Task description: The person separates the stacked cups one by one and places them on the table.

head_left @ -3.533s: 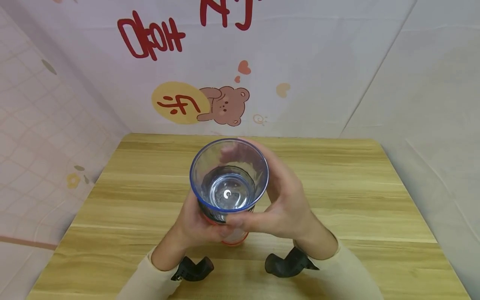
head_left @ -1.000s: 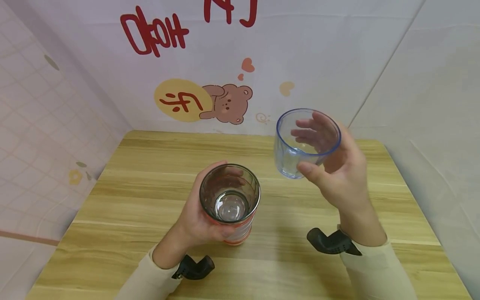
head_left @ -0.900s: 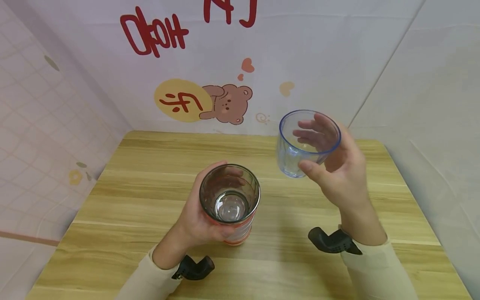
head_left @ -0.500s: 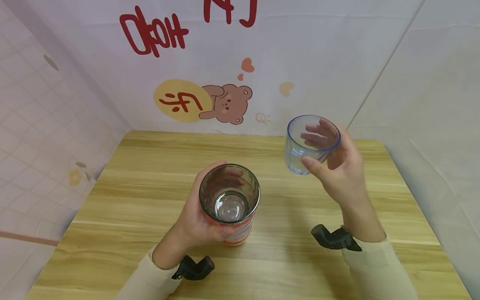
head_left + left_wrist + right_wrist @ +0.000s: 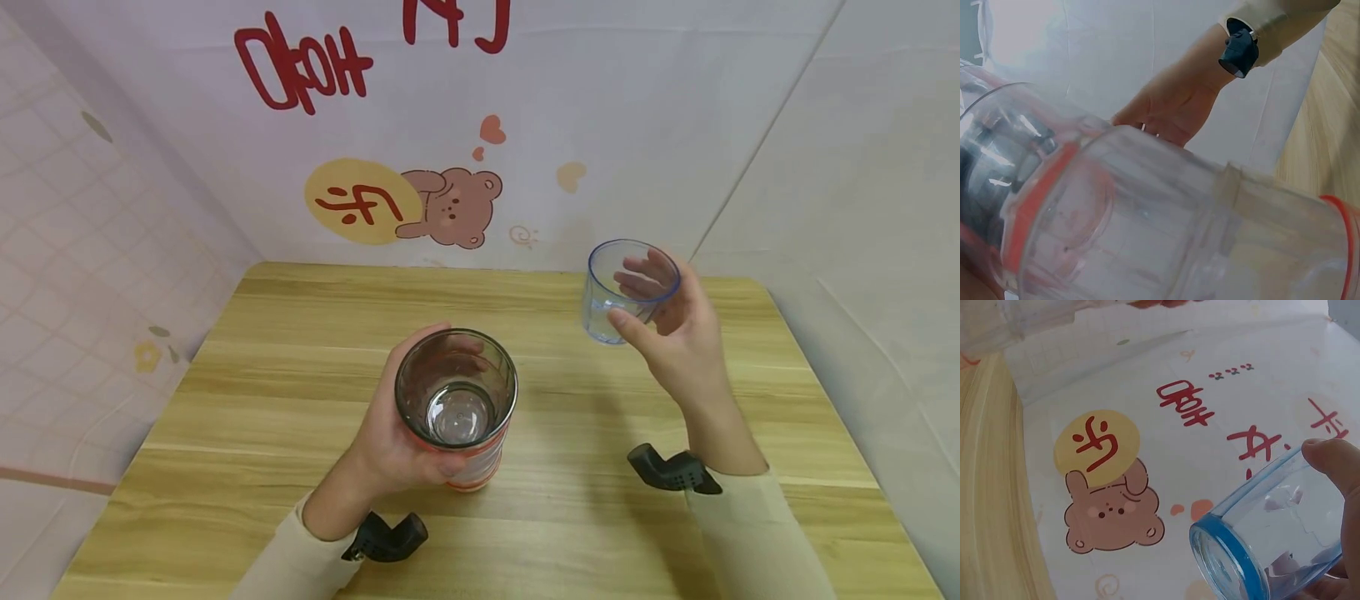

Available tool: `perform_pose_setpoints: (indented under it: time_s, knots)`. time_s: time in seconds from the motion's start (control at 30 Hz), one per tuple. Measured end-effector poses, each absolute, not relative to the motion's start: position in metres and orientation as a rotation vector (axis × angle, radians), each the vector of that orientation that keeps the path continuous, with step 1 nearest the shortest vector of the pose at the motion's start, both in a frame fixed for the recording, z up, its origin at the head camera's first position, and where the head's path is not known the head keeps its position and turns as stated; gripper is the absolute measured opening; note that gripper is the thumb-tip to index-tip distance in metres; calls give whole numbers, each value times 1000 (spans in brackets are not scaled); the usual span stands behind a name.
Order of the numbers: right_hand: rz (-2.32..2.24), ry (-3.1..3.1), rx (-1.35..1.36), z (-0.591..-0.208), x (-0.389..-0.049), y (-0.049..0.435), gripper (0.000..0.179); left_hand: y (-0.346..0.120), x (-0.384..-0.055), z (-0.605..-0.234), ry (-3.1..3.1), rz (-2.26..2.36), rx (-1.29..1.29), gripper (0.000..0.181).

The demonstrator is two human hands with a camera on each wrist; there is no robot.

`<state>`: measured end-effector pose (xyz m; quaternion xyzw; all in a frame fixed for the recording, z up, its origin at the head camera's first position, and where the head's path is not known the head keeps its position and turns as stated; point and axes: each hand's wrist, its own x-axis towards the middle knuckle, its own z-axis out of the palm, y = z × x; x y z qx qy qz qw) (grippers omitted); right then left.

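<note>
My left hand (image 5: 390, 437) grips an upright stack of clear plastic cups near the middle of the wooden table. Its top cup (image 5: 420, 400) is smoky grey with a dark rim; below it, red rings mark the lower cups (image 5: 483, 467). The left wrist view shows this stack (image 5: 1147, 219) close up, with red bands. Off to the right, my right hand (image 5: 686, 346) holds a clear blue-rimmed cup (image 5: 600, 304) between thumb and fingers, slightly tilted. In the right wrist view a blue band circles the base of that cup (image 5: 1235, 550). Nothing shows inside either cup.
The wooden table (image 5: 300, 333) has rounded back corners. A white printed backdrop (image 5: 637, 108) stands behind it, with a cartoon bear (image 5: 457, 208) and red lettering. Pale cloth walls flank both sides. Black camera mounts (image 5: 671, 468) sit at both wrists.
The blue-rimmed cup, earlier at the top of the stack in both hands, has come off it with my right hand, moving right and lately lower. My left hand and the stack have barely moved.
</note>
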<state>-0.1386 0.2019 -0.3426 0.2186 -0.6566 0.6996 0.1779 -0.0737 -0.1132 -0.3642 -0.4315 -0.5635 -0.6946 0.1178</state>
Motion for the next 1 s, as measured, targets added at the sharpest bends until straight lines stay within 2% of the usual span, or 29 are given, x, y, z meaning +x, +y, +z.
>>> perform_pose_setpoints:
  time_s: [0.27,1.0]
  knots:
    - [1982,-1963,451,-352,-143,210,76,-113,-73,-364,-1646,-2051,-1253,98]
    - [1923,-2125,267,-383,-161,236,76,-111,-73,-363,-1631,-2074,-1253,98]
